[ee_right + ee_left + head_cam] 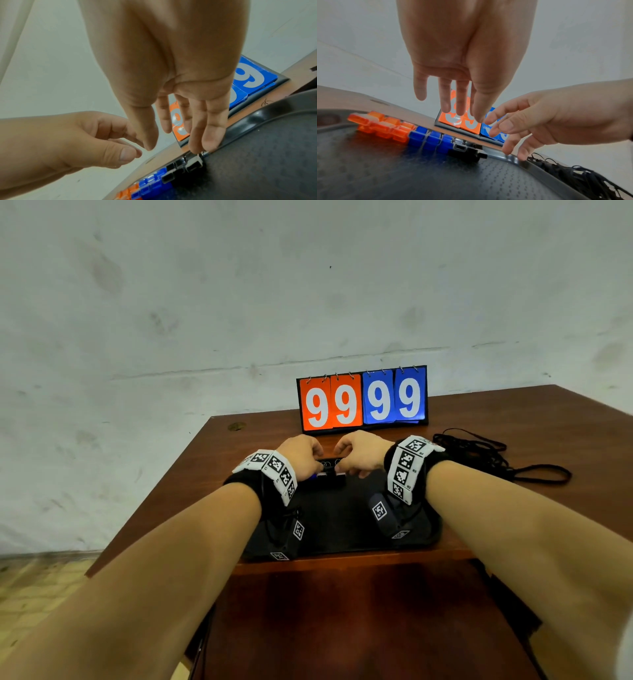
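Left wrist view showed binder clips lined along the far rim of the black tray (402, 175): orange clips (383, 125), blue clips (428, 139), then black clips (464, 152) under both hands. To do this well, a hand should probably pinch one black clip squarely and lift it straight, sparing its neighbours. The left hand (462, 54) hung with fingers straight, slightly spread, holding nothing. The right hand (565, 119) had its fingers (517, 142) loosely bent and spread, tips touching the tray rim beside the black clips. Beyond, a scoreboard (363, 400) stood on the table (548, 433).
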A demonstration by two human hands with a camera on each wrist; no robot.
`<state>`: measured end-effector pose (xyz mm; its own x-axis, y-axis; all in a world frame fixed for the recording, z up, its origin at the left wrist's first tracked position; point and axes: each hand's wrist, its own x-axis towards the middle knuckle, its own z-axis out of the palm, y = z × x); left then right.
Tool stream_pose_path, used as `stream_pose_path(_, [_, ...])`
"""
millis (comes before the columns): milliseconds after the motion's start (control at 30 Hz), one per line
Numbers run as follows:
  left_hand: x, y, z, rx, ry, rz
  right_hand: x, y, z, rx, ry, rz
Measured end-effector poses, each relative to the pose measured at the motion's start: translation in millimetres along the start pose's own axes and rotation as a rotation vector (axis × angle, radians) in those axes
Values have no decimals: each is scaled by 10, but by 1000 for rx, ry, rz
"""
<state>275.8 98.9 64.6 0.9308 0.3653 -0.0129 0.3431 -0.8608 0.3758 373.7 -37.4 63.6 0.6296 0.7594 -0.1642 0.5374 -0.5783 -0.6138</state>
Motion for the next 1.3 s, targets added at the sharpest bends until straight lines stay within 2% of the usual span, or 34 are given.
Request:
stream_pose_path(133, [-211,173,-66,-75,70,41,-246,-88,-53,22,38,-41])
stream_pose_path(333, [-339,596,-7,-144,76,142,-648,65,-230,130,72,-49])
stream_pose_path(533, [-273,1178,241,-205,51,200,-1095,611,-554,250,188,20])
stream_pose_path(733, [-141,1773,642,-191,87,219,-1532,1305,-886,354,333,144])
stream_pose_path(933, [-15,2088,908,-182,31,206,-1718,1801,-1032,388,426,185])
stream_pose_path(1133, [164,2111,1078,-185,5,141,-1692,2127,-1075,327,409,187])
stream_pose_path(1200, [205,2106,1119,-184,-10,118,-1644,2183,-1066,264,345,177])
stream_pose_path(1300, [268,2111,1184,-169,-30,95,-1550,2206,-1048,148,167,171])
